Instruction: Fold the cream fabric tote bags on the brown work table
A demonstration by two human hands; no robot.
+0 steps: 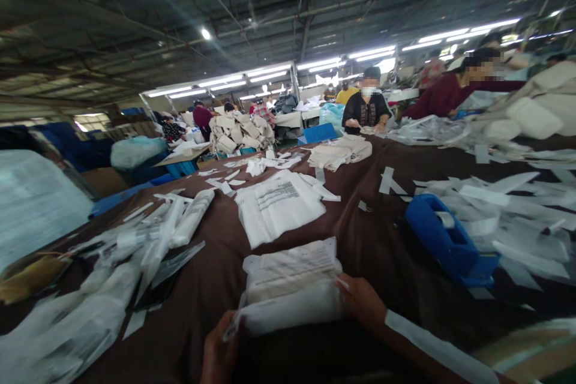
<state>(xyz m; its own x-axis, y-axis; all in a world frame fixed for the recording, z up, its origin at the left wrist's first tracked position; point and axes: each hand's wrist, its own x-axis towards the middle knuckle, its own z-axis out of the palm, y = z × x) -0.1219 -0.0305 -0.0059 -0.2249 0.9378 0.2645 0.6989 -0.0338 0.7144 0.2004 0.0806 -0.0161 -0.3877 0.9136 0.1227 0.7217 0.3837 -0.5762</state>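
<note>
A clear plastic bag (292, 279) with folded cream fabric inside lies in front of me, its near part tilted up off the brown cloth. My left hand (220, 342) grips its lower left corner, fingers closed on the plastic. At the right edge my right hand (362, 300) pinches the same bag, thumb on top. A pale strip (441, 342) runs along my right forearm. Just beyond lies a stack of printed clear bags (281, 204). To the right sits a blue tape dispenser (450, 240).
Loose plastic bags (67, 324) heap at the left, white strips (517, 210) at the right. Folded cream fabric pieces (339, 153) lie farther back on the brown-covered table (369, 246). A masked co-worker (366, 105) stands across; another person (450, 93) leans in at right.
</note>
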